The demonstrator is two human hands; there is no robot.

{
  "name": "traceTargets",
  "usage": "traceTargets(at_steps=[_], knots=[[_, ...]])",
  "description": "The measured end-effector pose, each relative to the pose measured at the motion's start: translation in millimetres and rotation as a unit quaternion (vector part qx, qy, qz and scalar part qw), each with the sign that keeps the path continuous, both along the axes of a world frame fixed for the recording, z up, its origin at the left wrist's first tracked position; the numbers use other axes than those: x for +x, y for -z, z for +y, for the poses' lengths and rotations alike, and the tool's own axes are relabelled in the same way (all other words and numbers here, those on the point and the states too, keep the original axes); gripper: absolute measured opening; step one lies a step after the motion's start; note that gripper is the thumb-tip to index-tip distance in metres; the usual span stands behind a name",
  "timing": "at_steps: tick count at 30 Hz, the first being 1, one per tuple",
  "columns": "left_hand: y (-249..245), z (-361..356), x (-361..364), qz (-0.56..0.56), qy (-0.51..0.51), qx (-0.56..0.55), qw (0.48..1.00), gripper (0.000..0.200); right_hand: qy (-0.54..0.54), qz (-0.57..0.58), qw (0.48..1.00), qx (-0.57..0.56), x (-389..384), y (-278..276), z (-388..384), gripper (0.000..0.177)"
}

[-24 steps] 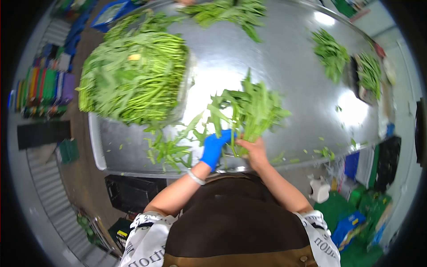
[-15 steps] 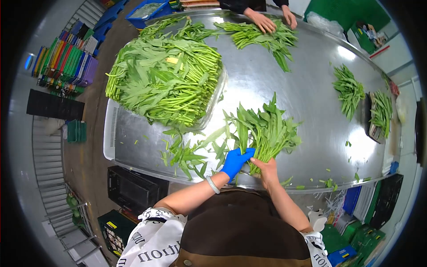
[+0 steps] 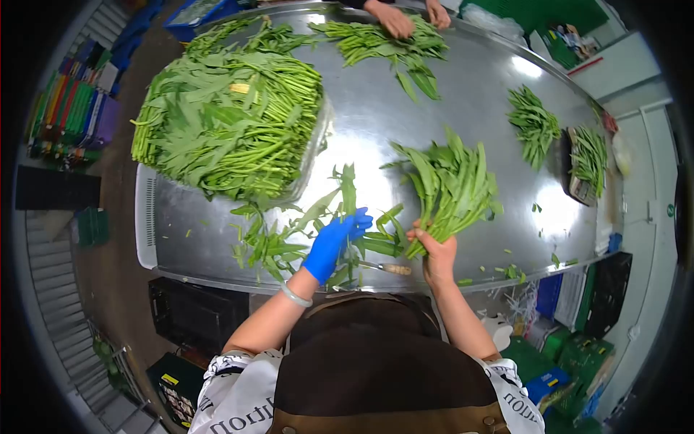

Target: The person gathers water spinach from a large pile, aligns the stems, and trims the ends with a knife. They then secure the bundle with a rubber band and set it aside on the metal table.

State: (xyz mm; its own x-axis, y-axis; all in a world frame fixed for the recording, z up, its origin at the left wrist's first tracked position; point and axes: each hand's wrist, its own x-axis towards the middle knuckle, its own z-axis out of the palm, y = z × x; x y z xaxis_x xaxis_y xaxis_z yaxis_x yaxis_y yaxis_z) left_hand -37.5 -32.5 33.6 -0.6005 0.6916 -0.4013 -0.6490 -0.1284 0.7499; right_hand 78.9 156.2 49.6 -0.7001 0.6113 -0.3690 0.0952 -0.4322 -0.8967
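My right hand (image 3: 437,257) grips the stem ends of a bunch of water spinach (image 3: 455,188), whose leaves fan out over the metal table (image 3: 473,108). To its left, my blue-gloved left hand (image 3: 336,242) is closed around what looks like a loose water spinach sprig (image 3: 348,189); the fingers partly hide its stem. Between my hands, near the table's front edge, lies a knife (image 3: 395,269) with a pale handle. Loose leaves and stems (image 3: 267,249) lie left of my gloved hand. Beyond them rises a large pile of water spinach (image 3: 231,130).
Across the table, another person's hands (image 3: 394,20) rest on a bunch (image 3: 387,45). At right lies another bunch (image 3: 533,126), beside one on a dark scale-like stand (image 3: 580,189). Trimmed scraps (image 3: 512,273) dot the front edge. A black crate (image 3: 195,311) sits below left.
My left hand has come away from the bunch and moved left with a sprig. My right hand alone keeps the bunch. The knife has come into sight, and the whole view has shifted.
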Motion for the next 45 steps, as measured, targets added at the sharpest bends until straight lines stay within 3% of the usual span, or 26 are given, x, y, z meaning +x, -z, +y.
traceTargets(at_steps=[7, 8, 11, 12, 15, 16, 19, 20, 24, 26, 27, 28, 31, 34, 37, 41, 43, 45], knots=[[12, 24, 22, 0.036, -0.047, -0.022, 0.998, 0.04, -0.112, -0.011, 0.994, 0.009, -8, -1, -43, 0.018], [18, 25, 26, 0.01, -0.061, -0.058, 0.996, 0.039, -0.124, -0.007, 0.992, 0.015, -8, -1, -45, 0.018], [56, 22, 27, 0.153, -0.024, -0.292, 0.944, 0.038, -0.143, -0.028, 0.988, 0.041, -7, 1, -40, 0.018], [55, 20, 23, 0.201, -0.063, -0.292, 0.933, 0.039, -0.147, -0.032, 0.988, 0.039, -6, 1, -38, 0.018], [51, 13, 12, 0.173, -0.169, -0.24, 0.94, 0.041, -0.154, -0.04, 0.987, 0.034, -4, 1, -34, 0.017], [59, 13, 14, 0.182, -0.198, -0.171, 0.948, 0.043, -0.157, -0.044, 0.986, 0.031, -3, -1, -36, 0.018], [39, 12, 31, 0.121, -0.061, -0.182, 0.974, 0.044, -0.208, -0.032, 0.976, 0.047, -8, 7, -41, 0.021], [43, 17, 44, 0.048, -0.077, -0.126, 0.988, 0.044, -0.23, -0.024, 0.971, 0.057, -9, 13, -43, 0.023], [52, 22, 48, 0.072, -0.03, -0.165, 0.983, 0.043, -0.222, -0.043, 0.973, -0.057, -9, 28, -43, 0.027], [51, 12, 38, 0.016, 0.017, -0.171, 0.985, 0.039, -0.226, -0.026, 0.96, -0.165, -4, 31, -35, 0.027], [48, 8, 33, -0.01, 0.041, -0.174, 0.984, 0.039, -0.23, -0.021, 0.959, -0.162, -2, 31, -33, 0.026], [55, 6, 33, 0.129, -0.061, -0.2, 0.969, 0.03, -0.233, -0.014, 0.959, -0.159, 0, 30, -31, 0.025], [34, -6, 10, 0.237, -0.176, -0.264, 0.918, 0.019, -0.224, -0.024, 0.966, -0.128, 1, 16, -26, 0.023], [-14, 8, 4, 0.398, -0.18, -0.212, 0.874, 0.014, -0.221, -0.026, 0.97, -0.097, 3, 16, -26, 0.023], [-35, 34, 6, 0.493, -0.103, -0.22, 0.835, 0.019, -0.242, -0.033, 0.967, -0.066, 2, 18, -25, 0.026], [-35, 53, 9, 0.367, -0.043, -0.23, 0.9, 0.012, -0.243, -0.035, 0.969, 0.033, 1, 11, -25, 0.03], [-26, 50, 9, 0.336, -0.053, -0.21, 0.916, 0.013, -0.218, -0.044, 0.975, -0.001, 4, 7, -26, 0.032], [-17, 45, 10, 0.229, -0.066, -0.157, 0.958, 0.009, -0.201, -0.043, 0.978, -0.04, 6, 7, -25, 0.033]])
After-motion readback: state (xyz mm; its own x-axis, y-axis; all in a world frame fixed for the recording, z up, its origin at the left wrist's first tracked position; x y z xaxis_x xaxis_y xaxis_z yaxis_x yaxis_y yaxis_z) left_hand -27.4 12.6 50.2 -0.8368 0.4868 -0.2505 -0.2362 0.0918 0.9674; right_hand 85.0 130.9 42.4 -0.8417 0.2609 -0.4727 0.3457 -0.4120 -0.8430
